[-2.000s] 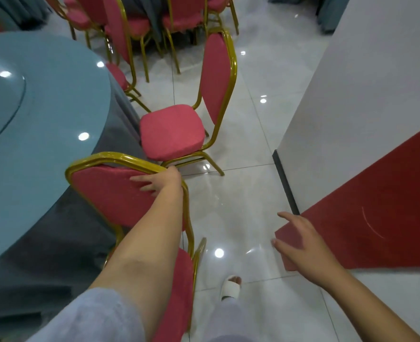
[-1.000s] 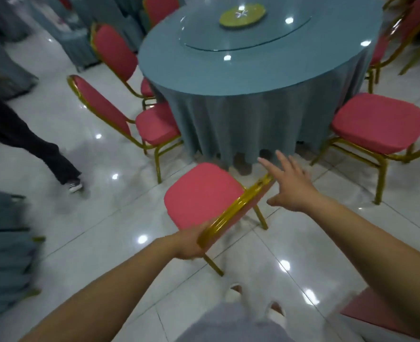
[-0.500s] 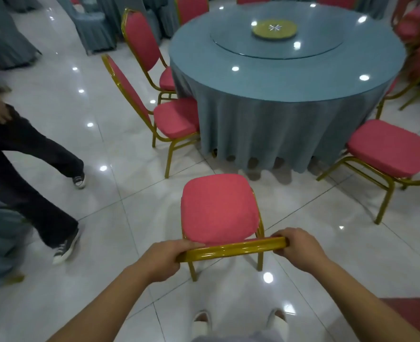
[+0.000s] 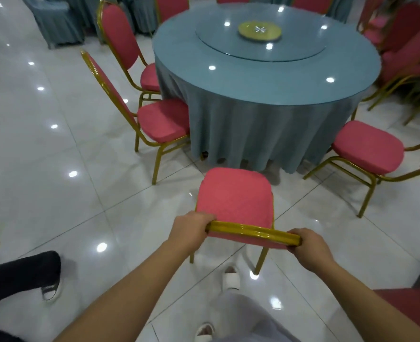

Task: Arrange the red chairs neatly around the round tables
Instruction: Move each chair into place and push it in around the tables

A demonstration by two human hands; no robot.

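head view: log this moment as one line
left grip: holds chair top rail | right grip: holds same rail | chair: faces round table, seat outside tablecloth | neighbours: left chair, right chair

Held chair (image 4: pixel 233 196): the backrest is seen edge-on from above. Only its gold top rail (image 4: pixel 253 233) shows, and the padded face is hidden. The front legs are hidden under the seat. Any part of the left hand (image 4: pixel 190 227) or right hand (image 4: pixel 310 248) below the rail is hidden.

Beyond the fingers (image 4: pixel 204 216): the desk (image 4: pixel 265 77) base is hidden by its blue-grey cloth (image 4: pixel 253 129). The mark on the gold disc (image 4: pixel 259 30) is too small to read.

Right of the fingers: the side chair (image 4: pixel 368 146) has its backrest cut off at the frame edge.

Left of the fingers, nearer the wearer: a dark-trousered leg (image 4: pixel 19 270) is cut off, and its shoe (image 4: pixel 51 291) is blurred.
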